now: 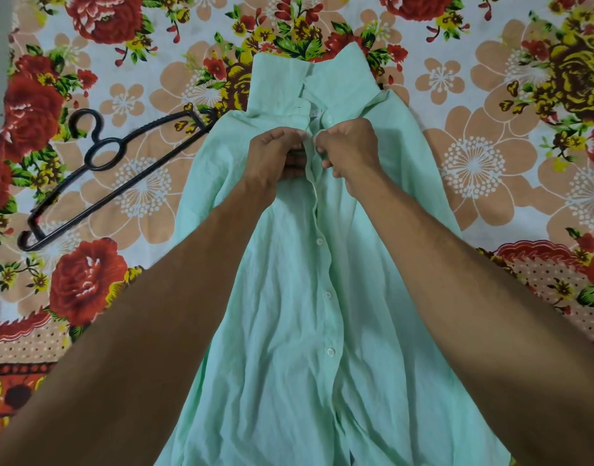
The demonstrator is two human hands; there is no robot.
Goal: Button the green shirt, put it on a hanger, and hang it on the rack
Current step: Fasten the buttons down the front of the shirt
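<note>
A pale green shirt (289,314) lies flat on a flowered sheet, collar at the far end and hem toward me. Its front placket runs down the middle with several white buttons showing below my hands. My left hand (275,153) pinches the left edge of the placket just under the collar. My right hand (349,149) pinches the right edge at the same spot, fingertips almost touching the left hand's. The button between them is hidden by my fingers. A black plastic hanger (97,169) lies on the sheet to the left of the shirt, one end tucked under the shirt's shoulder.
The flowered bed sheet (490,163) covers the whole surface around the shirt. No rack is in view. A strip of grey wall or floor shows at the far left edge.
</note>
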